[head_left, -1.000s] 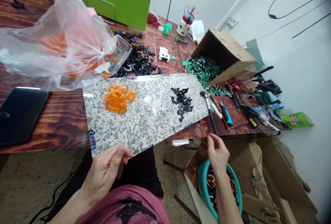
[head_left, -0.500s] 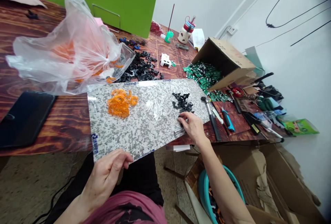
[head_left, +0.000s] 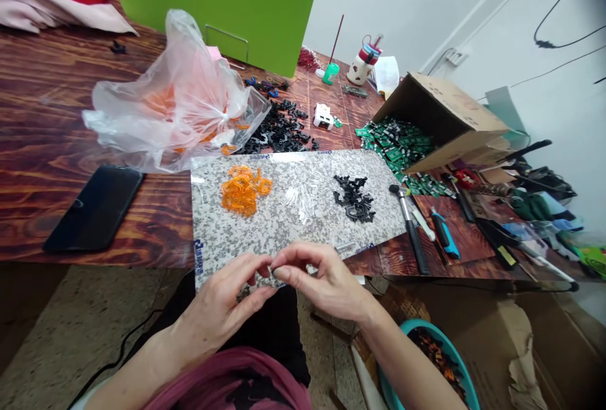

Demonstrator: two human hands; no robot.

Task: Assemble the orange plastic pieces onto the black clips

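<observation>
My left hand [head_left: 227, 299] and my right hand [head_left: 322, 281] meet at the near edge of a speckled granite-pattern board [head_left: 284, 221]. Their fingertips pinch together around a small dark part [head_left: 271, 269] that is mostly hidden. On the board lie a heap of orange plastic clips [head_left: 242, 189], a few clear pieces [head_left: 303, 195] and a cluster of black plastic parts [head_left: 354, 199]. Both hands sit well short of these piles.
A clear bag with orange parts [head_left: 175, 104], loose black parts [head_left: 279, 132], a phone [head_left: 95, 208], a tipped cardboard box [head_left: 440, 123] spilling green boards [head_left: 395, 145] and hand tools [head_left: 411, 227] lie on the wooden table. A teal bowl [head_left: 426, 359] of parts sits low at right.
My right hand went from the teal bowl to the black parts on the board, then drew back to meet my left hand. The view shifted left.
</observation>
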